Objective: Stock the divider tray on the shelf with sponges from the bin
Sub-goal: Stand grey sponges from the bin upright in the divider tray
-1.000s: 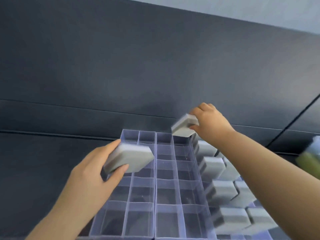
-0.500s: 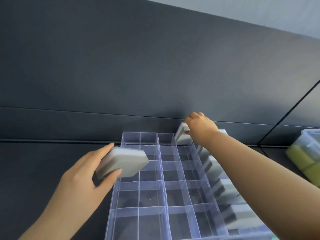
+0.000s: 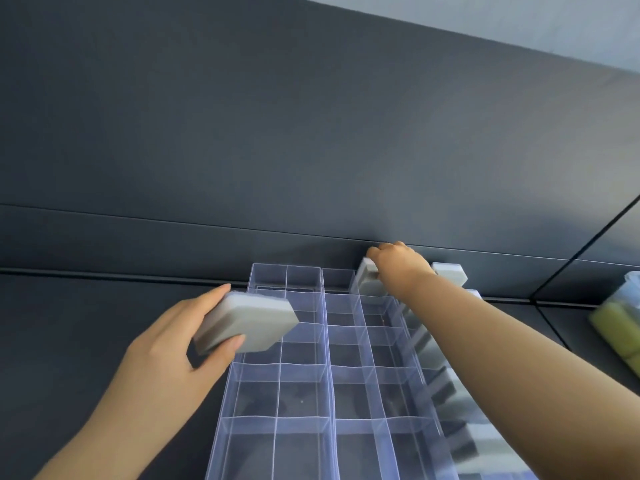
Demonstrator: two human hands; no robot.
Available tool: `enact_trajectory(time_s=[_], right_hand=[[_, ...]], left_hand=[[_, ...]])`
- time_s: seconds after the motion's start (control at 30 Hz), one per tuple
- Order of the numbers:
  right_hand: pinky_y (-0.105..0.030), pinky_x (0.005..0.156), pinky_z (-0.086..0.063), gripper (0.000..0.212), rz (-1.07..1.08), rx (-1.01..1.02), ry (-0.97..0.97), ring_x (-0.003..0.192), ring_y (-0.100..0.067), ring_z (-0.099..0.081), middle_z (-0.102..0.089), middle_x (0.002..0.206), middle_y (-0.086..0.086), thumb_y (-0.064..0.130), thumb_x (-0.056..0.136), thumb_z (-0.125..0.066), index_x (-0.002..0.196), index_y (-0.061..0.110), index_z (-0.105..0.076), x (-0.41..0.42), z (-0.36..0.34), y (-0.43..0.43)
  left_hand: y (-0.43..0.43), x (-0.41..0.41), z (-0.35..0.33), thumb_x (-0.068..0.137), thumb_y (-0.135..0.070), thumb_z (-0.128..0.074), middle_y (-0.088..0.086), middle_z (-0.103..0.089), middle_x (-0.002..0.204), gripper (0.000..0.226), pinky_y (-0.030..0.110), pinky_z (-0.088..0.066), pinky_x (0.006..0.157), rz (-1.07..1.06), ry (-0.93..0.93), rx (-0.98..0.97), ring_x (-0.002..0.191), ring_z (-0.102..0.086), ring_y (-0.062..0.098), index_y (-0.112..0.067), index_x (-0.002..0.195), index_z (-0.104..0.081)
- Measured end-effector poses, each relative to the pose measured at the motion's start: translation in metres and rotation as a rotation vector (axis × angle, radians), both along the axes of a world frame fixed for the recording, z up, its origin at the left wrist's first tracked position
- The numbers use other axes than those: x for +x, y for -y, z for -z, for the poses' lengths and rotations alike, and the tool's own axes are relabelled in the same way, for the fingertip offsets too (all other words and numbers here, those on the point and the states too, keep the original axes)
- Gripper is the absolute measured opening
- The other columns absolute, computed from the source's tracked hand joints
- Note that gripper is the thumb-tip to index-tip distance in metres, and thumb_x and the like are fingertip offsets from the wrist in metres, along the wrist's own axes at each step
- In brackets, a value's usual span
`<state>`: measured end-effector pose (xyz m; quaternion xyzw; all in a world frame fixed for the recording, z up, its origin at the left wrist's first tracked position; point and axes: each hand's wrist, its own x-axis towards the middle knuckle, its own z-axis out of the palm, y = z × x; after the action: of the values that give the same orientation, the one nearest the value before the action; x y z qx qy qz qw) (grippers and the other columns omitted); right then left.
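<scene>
Head view: right hand (image 3: 398, 269), sponge (image 3: 365, 279) at divider tray's (image 3: 273, 265) far edge

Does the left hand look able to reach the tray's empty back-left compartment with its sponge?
Probably yes: the left hand holds its sponge just short of the back-left compartment, which stands open on top, and the right hand works farther right, out of the way.

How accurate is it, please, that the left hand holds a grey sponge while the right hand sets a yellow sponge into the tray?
One slip: in the head view the right-hand sponge is grey, not yellow. The right hand does set it into the tray, and the left hand holds a grey left-hand sponge.
</scene>
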<state>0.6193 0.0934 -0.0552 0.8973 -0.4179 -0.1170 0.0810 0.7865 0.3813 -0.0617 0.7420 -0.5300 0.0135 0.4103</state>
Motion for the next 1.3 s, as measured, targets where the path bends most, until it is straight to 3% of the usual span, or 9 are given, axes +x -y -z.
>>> enact_trajectory(time_s=[0.2,0.33,0.47,0.67,0.87,1.3], right_hand=[[-0.035,0.074,-0.046,0.041,-0.032,0.046,0.052,0.108,-0.028,-0.049,-0.052,0.116,-0.006,-0.003,0.083,-0.053,0.12,0.014,-0.049,-0.008,0.007,0.01],[-0.035,0.077,-0.05,0.04,-0.01,0.051,0.166,0.107,-0.026,-0.051,-0.052,0.118,-0.005,-0.002,0.083,-0.052,0.12,0.015,-0.051,-0.016,0.004,0.011],[-0.044,0.087,-0.049,0.037,0.01,0.146,0.212,0.109,-0.03,-0.052,-0.05,0.126,-0.007,0.01,0.089,-0.049,0.125,0.016,-0.049,-0.027,-0.002,0.007],[-0.039,0.097,-0.042,0.047,-0.016,0.242,0.162,0.125,-0.025,-0.042,-0.04,0.14,-0.003,0.025,0.092,-0.052,0.137,0.022,-0.039,-0.035,-0.007,0.0],[-0.037,0.089,-0.042,0.04,-0.051,0.251,0.127,0.121,-0.025,-0.045,-0.043,0.135,-0.003,0.025,0.092,-0.05,0.131,0.018,-0.043,-0.035,-0.007,0.004],[-0.041,0.094,-0.045,0.036,-0.046,0.265,0.152,0.118,-0.026,-0.047,-0.045,0.133,-0.003,0.024,0.093,-0.047,0.129,0.017,-0.047,-0.039,-0.004,0.01]], left_hand=[[0.028,-0.003,-0.008,0.076,-0.032,-0.067,-0.014,-0.053,0.111,0.051,0.006,-0.037,0.076,0.029,0.073,-0.01,0.094,-0.045,-0.004,-0.02,0.124,-0.058],[0.069,-0.003,-0.02,0.077,-0.018,-0.075,-0.005,-0.052,0.112,0.054,0.024,-0.038,0.075,0.072,0.189,0.001,0.092,-0.046,0.004,-0.016,0.128,-0.056],[0.125,-0.015,-0.036,0.083,-0.021,-0.068,-0.004,-0.056,0.124,0.05,0.029,-0.038,0.088,0.145,0.218,0.05,0.113,-0.048,0.017,-0.021,0.131,-0.053],[0.189,-0.037,-0.021,0.09,-0.024,-0.058,-0.005,-0.049,0.133,0.044,0.028,-0.035,0.097,0.229,0.191,0.22,0.121,-0.042,0.016,-0.022,0.133,-0.047],[0.206,-0.036,-0.013,0.092,-0.024,-0.055,-0.004,-0.048,0.134,0.043,0.03,-0.037,0.097,0.191,0.244,0.267,0.122,-0.041,0.017,-0.021,0.134,-0.046],[0.224,-0.037,0.002,0.092,-0.02,-0.055,-0.003,-0.047,0.134,0.044,0.035,-0.038,0.097,0.218,0.298,0.352,0.122,-0.04,0.018,-0.019,0.135,-0.045]])
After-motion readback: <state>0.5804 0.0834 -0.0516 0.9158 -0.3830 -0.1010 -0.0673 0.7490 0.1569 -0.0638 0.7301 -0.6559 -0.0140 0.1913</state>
